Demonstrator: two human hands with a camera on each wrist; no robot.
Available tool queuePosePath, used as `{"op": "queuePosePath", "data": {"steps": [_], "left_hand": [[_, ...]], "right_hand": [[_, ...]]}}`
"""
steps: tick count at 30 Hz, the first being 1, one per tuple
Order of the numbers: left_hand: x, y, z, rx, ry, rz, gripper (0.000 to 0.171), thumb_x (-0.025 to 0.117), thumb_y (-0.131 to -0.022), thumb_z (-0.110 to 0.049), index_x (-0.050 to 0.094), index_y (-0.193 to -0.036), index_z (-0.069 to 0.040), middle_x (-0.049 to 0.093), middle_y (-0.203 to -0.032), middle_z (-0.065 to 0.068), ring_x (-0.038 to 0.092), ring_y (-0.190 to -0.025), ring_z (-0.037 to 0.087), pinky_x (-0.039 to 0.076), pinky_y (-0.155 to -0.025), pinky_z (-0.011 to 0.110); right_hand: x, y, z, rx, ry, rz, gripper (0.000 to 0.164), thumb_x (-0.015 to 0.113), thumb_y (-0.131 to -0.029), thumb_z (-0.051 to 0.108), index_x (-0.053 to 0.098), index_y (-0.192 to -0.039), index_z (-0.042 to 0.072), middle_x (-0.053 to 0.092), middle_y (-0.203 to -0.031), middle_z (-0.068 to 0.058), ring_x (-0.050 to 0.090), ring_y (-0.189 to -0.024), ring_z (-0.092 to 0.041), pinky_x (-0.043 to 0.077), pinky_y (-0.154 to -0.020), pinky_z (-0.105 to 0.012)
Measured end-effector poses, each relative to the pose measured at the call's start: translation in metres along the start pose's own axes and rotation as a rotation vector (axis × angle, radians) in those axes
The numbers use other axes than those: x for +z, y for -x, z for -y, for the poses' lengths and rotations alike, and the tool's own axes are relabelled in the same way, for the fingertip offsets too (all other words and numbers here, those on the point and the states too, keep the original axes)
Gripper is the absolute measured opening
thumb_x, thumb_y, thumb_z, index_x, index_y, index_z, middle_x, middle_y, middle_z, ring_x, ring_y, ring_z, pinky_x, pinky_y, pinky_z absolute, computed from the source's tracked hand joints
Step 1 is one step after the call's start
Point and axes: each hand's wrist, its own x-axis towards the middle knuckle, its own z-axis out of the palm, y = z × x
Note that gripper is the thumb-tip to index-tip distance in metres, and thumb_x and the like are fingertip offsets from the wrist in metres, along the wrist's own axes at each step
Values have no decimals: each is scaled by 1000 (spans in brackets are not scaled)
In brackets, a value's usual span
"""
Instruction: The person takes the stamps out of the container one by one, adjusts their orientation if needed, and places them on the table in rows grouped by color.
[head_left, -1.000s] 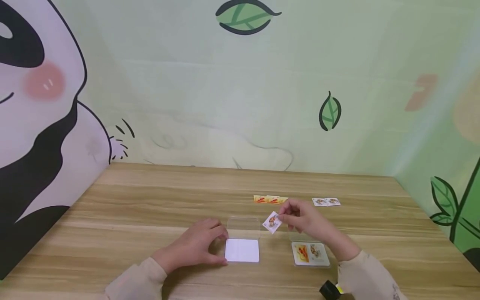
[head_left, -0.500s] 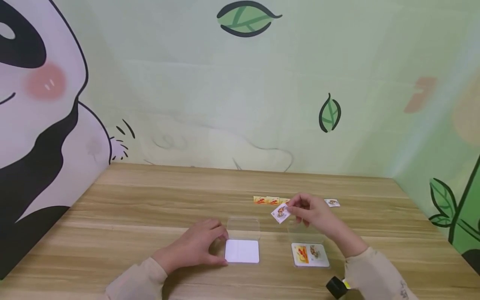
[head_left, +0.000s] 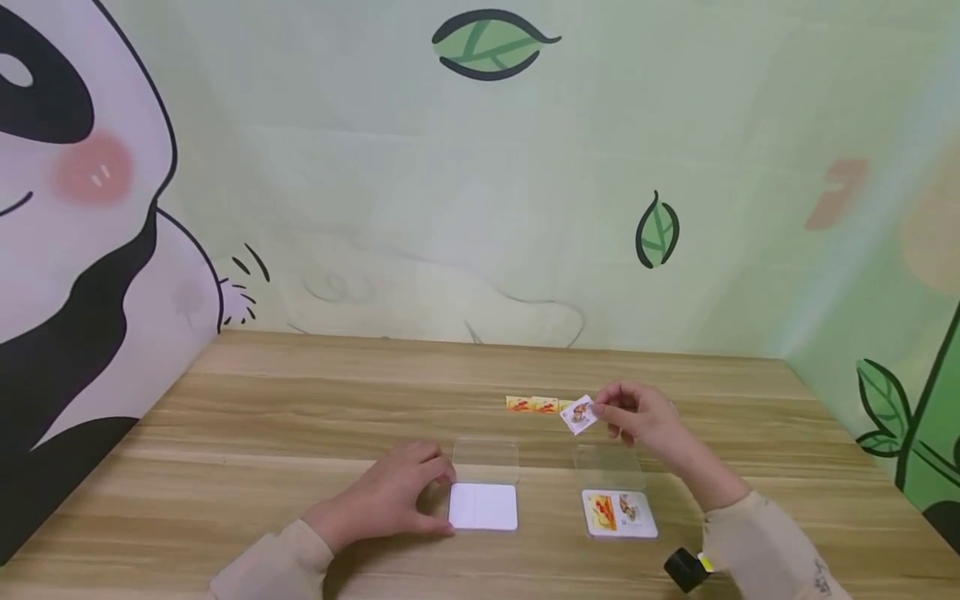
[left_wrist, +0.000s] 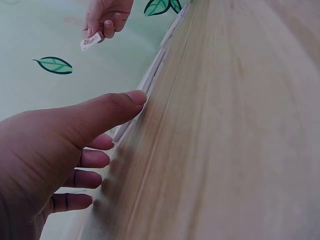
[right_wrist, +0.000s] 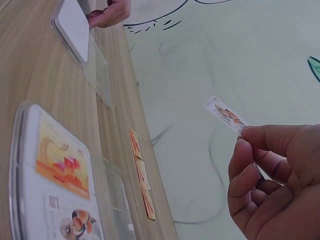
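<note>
My right hand [head_left: 647, 421] pinches a small white stamp [head_left: 576, 415] with a figure printed on it, raised above the table. In the right wrist view the same stamp [right_wrist: 226, 115] sticks out from between thumb and index finger. At the left, my left hand [head_left: 390, 492] rests beside a clear case with a white insert [head_left: 483, 507]. Thumb and index finger touch its left edge, while the other fingers extend loosely in the left wrist view. A second flat case [head_left: 636, 528] lies to the right, with an orange stamp [head_left: 602, 512] and a figure stamp [head_left: 628, 507] on its white insert.
Transparent lids [head_left: 486, 461] lie folded back behind both cases. Farther back is a row of orange-yellow stamps [head_left: 520, 404], partly overlapped by the held stamp. A black object [head_left: 686, 570] sits by the right sleeve. A printed backdrop [head_left: 375, 208] rises behind the table.
My right hand has moved right and slightly back with the stamp, now covering most of the white stamps behind it. My left hand stays at the left case.
</note>
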Motion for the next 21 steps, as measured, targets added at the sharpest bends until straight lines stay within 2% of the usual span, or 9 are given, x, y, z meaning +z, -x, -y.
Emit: {"op": "queuePosePath", "data": {"steps": [7,21], "left_hand": [[0,0,0,-7,10,8,44,78,-71,-53,61,-98,-22,52,-95,-12,44,-89,4,44,-82,29],[1,0,0,-6,15,13,44,77,-72,-54,61,-98,-22,53,-96,-11,44,-89,4,44,-81,29]], "right_hand": [[-8,0,-4,6,-28,-12,21,55,-95,10,53,-106,-8,53,-77,3,50,-64,-9,43,-52,-22],[-21,-1,-11,37,-39,-64,23,55,-96,11,52,-109,-8,54,-78,3,50,-66,-8,42,-54,-21]]}}
